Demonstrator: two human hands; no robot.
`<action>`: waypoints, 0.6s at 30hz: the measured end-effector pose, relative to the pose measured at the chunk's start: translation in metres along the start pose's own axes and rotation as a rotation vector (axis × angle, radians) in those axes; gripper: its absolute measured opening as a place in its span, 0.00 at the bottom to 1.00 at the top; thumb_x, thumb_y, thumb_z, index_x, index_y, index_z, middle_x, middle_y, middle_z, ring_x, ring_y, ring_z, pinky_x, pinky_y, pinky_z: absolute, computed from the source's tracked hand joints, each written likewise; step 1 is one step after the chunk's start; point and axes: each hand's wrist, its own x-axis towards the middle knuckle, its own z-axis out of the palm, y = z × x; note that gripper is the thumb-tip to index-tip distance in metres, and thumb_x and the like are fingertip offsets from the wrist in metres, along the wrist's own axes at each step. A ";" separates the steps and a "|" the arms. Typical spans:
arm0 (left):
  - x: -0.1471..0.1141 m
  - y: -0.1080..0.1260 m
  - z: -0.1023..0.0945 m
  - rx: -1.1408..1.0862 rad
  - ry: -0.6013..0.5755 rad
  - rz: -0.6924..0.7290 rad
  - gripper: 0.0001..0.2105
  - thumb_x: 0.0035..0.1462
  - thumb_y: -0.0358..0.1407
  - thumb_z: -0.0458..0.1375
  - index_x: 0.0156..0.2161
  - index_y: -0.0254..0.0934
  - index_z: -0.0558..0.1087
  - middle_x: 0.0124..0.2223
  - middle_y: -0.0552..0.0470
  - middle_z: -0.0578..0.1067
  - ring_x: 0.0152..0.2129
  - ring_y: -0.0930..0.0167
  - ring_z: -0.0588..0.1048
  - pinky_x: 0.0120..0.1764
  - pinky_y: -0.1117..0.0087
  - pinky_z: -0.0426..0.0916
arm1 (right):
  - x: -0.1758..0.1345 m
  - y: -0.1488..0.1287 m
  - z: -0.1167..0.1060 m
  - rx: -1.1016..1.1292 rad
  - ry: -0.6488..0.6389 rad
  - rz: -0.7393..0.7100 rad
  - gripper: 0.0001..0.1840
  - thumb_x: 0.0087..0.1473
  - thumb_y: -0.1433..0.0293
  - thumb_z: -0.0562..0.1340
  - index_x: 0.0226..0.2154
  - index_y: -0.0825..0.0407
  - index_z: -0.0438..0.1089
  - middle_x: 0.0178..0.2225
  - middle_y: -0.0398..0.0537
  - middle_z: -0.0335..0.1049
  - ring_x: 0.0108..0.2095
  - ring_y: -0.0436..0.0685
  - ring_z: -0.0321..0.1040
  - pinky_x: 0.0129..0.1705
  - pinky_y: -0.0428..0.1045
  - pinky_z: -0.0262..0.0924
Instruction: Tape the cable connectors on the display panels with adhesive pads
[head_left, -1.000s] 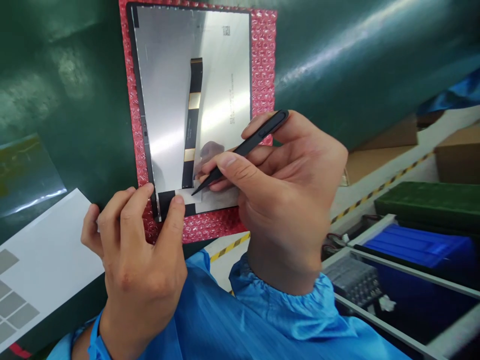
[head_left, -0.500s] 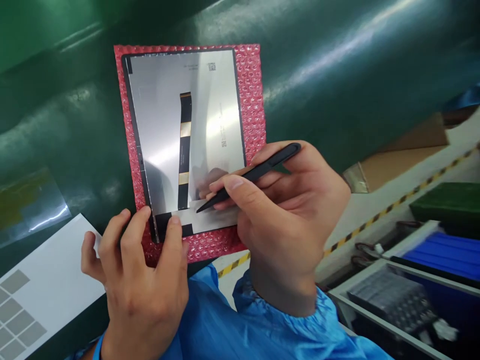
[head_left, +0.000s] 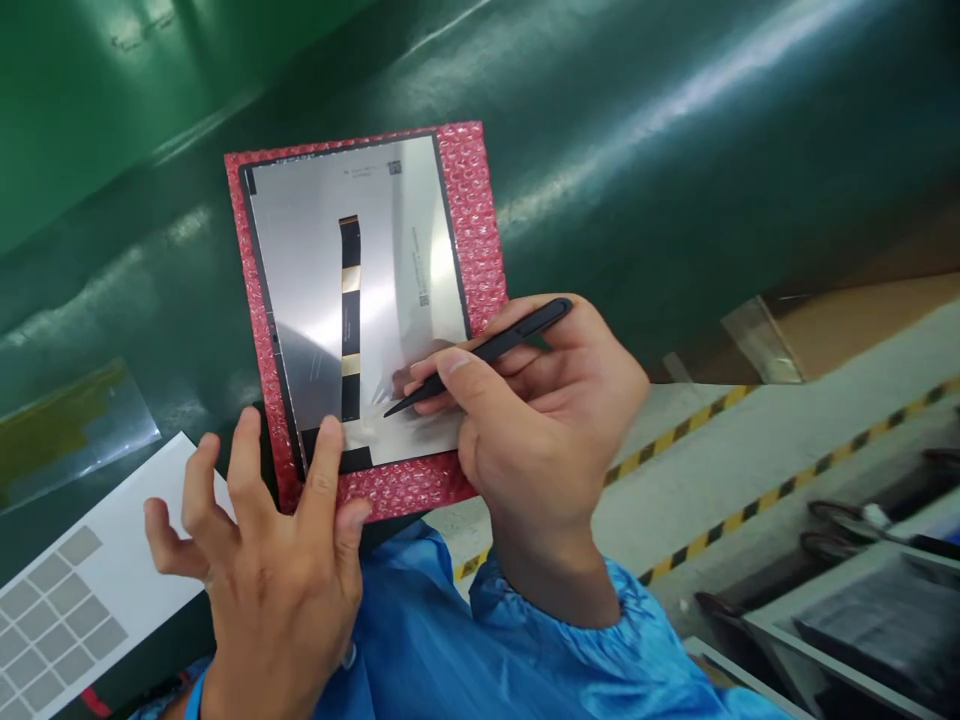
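A display panel (head_left: pixel 300 220) lies with its silver back up on a pink bubble-wrap sheet (head_left: pixel 480 220). Down its middle runs a black flex cable (head_left: pixel 351 320) with gold bands. My right hand (head_left: pixel 532 420) grips black tweezers (head_left: pixel 495 345); their tip is at the panel's lower part, near a pale strip beside the cable's lower end. My left hand (head_left: pixel 277 560) has its fingers spread, the index fingertip touching the panel's lower left by the black patches. Whether the tweezers pinch anything is too small to tell.
A white sheet with grey squares (head_left: pixel 67 595) lies at the lower left, below a clear film with a yellow part (head_left: pixel 82 430). The green bench (head_left: pixel 637 250) ends at the right, beside a cardboard box (head_left: pixel 870 320) and striped floor tape (head_left: pixel 750 530).
The view has shifted, showing more of the floor tape. My left middle and ring fingers have lifted off the panel's left edge; the index stays down. The tweezers remain near the pale strip.
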 end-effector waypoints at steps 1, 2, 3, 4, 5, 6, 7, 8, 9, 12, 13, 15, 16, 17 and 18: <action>0.000 0.000 0.000 0.024 0.006 0.014 0.21 0.72 0.39 0.60 0.67 0.44 0.76 0.74 0.30 0.60 0.71 0.37 0.55 0.65 0.23 0.41 | 0.001 0.000 0.001 0.007 -0.001 0.001 0.12 0.59 0.76 0.70 0.36 0.46 0.67 0.28 0.38 0.79 0.28 0.54 0.81 0.25 0.44 0.76; 0.000 0.001 0.000 0.044 0.009 0.039 0.22 0.72 0.40 0.60 0.68 0.42 0.75 0.74 0.29 0.60 0.71 0.37 0.55 0.66 0.24 0.40 | 0.001 -0.001 0.001 0.015 -0.001 0.000 0.12 0.59 0.76 0.70 0.36 0.46 0.67 0.28 0.38 0.79 0.27 0.54 0.81 0.25 0.43 0.76; 0.000 0.003 0.002 0.054 0.014 0.070 0.23 0.72 0.41 0.60 0.68 0.40 0.74 0.74 0.29 0.60 0.71 0.38 0.55 0.67 0.25 0.40 | 0.002 -0.001 0.001 0.021 0.000 -0.002 0.13 0.58 0.75 0.70 0.36 0.46 0.67 0.27 0.37 0.78 0.27 0.54 0.80 0.25 0.43 0.76; 0.001 0.005 0.004 0.056 0.016 0.104 0.23 0.72 0.42 0.59 0.69 0.39 0.73 0.73 0.29 0.61 0.70 0.40 0.55 0.68 0.27 0.40 | 0.002 -0.001 0.002 0.024 -0.001 -0.004 0.12 0.58 0.75 0.70 0.36 0.46 0.66 0.27 0.37 0.78 0.27 0.54 0.80 0.24 0.43 0.76; 0.003 0.007 0.006 0.053 0.013 0.134 0.24 0.73 0.42 0.58 0.69 0.39 0.73 0.73 0.30 0.62 0.70 0.41 0.56 0.69 0.29 0.39 | 0.002 -0.001 0.002 0.023 -0.002 -0.007 0.12 0.58 0.75 0.70 0.36 0.47 0.66 0.27 0.37 0.78 0.27 0.53 0.80 0.24 0.43 0.75; 0.004 0.009 0.007 0.049 0.004 0.157 0.24 0.74 0.42 0.57 0.70 0.39 0.72 0.73 0.31 0.62 0.70 0.43 0.57 0.70 0.30 0.38 | 0.003 0.000 0.002 0.021 -0.004 -0.011 0.12 0.58 0.75 0.70 0.36 0.47 0.66 0.27 0.38 0.78 0.27 0.53 0.80 0.24 0.42 0.75; 0.006 0.011 0.009 0.047 -0.007 0.172 0.23 0.74 0.42 0.57 0.70 0.39 0.72 0.74 0.32 0.63 0.70 0.44 0.58 0.70 0.30 0.38 | 0.003 0.001 0.002 0.017 -0.006 -0.017 0.12 0.57 0.75 0.70 0.36 0.47 0.66 0.26 0.38 0.78 0.27 0.53 0.80 0.24 0.42 0.75; 0.007 0.013 0.009 0.050 -0.018 0.177 0.23 0.74 0.41 0.56 0.70 0.40 0.72 0.74 0.32 0.63 0.69 0.44 0.59 0.70 0.30 0.38 | 0.004 0.003 0.002 0.013 -0.010 -0.023 0.12 0.57 0.75 0.70 0.36 0.47 0.66 0.26 0.38 0.78 0.26 0.53 0.80 0.23 0.42 0.75; 0.007 0.014 0.009 0.059 -0.029 0.164 0.24 0.74 0.41 0.57 0.70 0.41 0.71 0.74 0.32 0.63 0.69 0.43 0.59 0.69 0.28 0.39 | 0.004 0.005 0.001 0.011 -0.013 -0.032 0.12 0.57 0.75 0.70 0.36 0.47 0.67 0.26 0.37 0.78 0.26 0.53 0.80 0.23 0.42 0.74; 0.004 0.013 0.003 0.099 -0.047 0.085 0.24 0.72 0.40 0.60 0.71 0.46 0.71 0.75 0.31 0.61 0.69 0.39 0.60 0.65 0.22 0.43 | 0.006 0.012 0.000 0.018 -0.016 -0.047 0.13 0.57 0.74 0.70 0.37 0.45 0.66 0.26 0.37 0.78 0.26 0.53 0.80 0.23 0.42 0.75; 0.002 0.012 0.000 0.117 -0.047 0.057 0.25 0.71 0.40 0.61 0.70 0.47 0.71 0.76 0.30 0.60 0.69 0.38 0.61 0.64 0.20 0.44 | 0.006 0.014 -0.001 0.021 -0.016 -0.044 0.13 0.57 0.73 0.70 0.38 0.45 0.66 0.26 0.37 0.78 0.26 0.54 0.80 0.23 0.42 0.75; -0.003 0.007 -0.004 0.150 -0.036 0.018 0.23 0.71 0.39 0.61 0.69 0.46 0.72 0.75 0.28 0.61 0.69 0.36 0.62 0.62 0.18 0.45 | 0.007 0.017 -0.001 0.024 -0.016 -0.022 0.13 0.57 0.71 0.71 0.38 0.45 0.66 0.26 0.38 0.78 0.26 0.54 0.80 0.23 0.43 0.75; -0.003 0.003 -0.005 0.156 -0.025 0.011 0.22 0.71 0.39 0.60 0.68 0.45 0.74 0.74 0.28 0.62 0.69 0.35 0.62 0.62 0.17 0.46 | 0.008 0.018 -0.001 0.024 -0.016 -0.009 0.13 0.57 0.70 0.71 0.38 0.46 0.65 0.26 0.38 0.78 0.26 0.54 0.80 0.24 0.43 0.75; -0.003 -0.001 -0.006 0.147 -0.010 0.007 0.20 0.72 0.38 0.59 0.66 0.43 0.75 0.73 0.28 0.64 0.68 0.35 0.63 0.62 0.18 0.49 | 0.008 0.020 0.000 0.026 -0.014 0.004 0.14 0.56 0.69 0.71 0.38 0.46 0.65 0.26 0.38 0.78 0.26 0.54 0.80 0.24 0.43 0.75; -0.001 -0.006 -0.006 0.119 0.016 0.002 0.20 0.73 0.38 0.57 0.65 0.40 0.76 0.72 0.27 0.65 0.68 0.36 0.65 0.63 0.21 0.54 | 0.009 0.021 0.002 0.031 -0.014 0.019 0.14 0.56 0.68 0.71 0.37 0.46 0.65 0.26 0.39 0.77 0.26 0.54 0.80 0.24 0.43 0.75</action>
